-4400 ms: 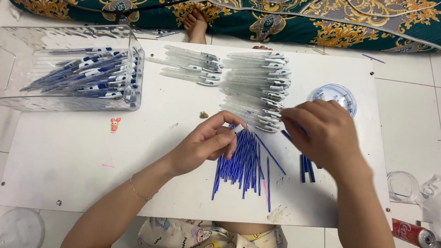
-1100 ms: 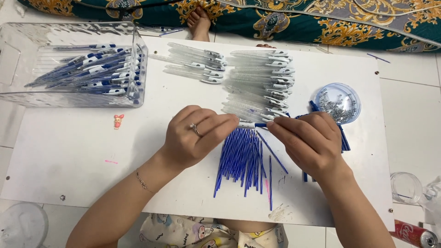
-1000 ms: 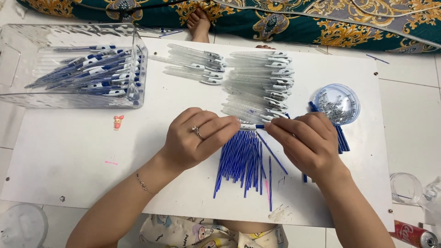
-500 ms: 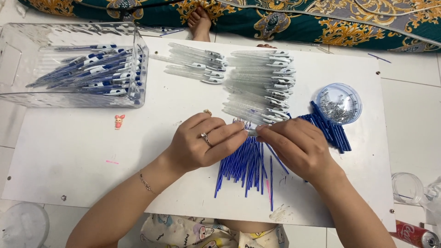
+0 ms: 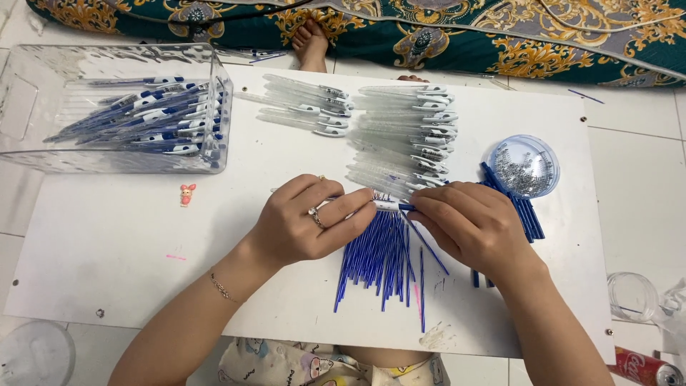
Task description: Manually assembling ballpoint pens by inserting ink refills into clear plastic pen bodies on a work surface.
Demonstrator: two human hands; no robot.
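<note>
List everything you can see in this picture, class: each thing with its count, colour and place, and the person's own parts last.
board: one, white, on the tiled floor
bin: one, clear, board's far left corner
finished pens: a pile, blue and white, in the bin
barrels: many, clear, in rows at far centre
refills: a fan of many, blue, near centre
more refills: a bundle, blue, beside the right hand
dish: one, clear, holding small silvery parts, right
charm: one, pink, below the bin
cup: one, clear, floor at right
can: one, red, bottom right
pen: one, between both hands
left hand: on the pen, ring on
right hand: on the pen's blue end
</note>
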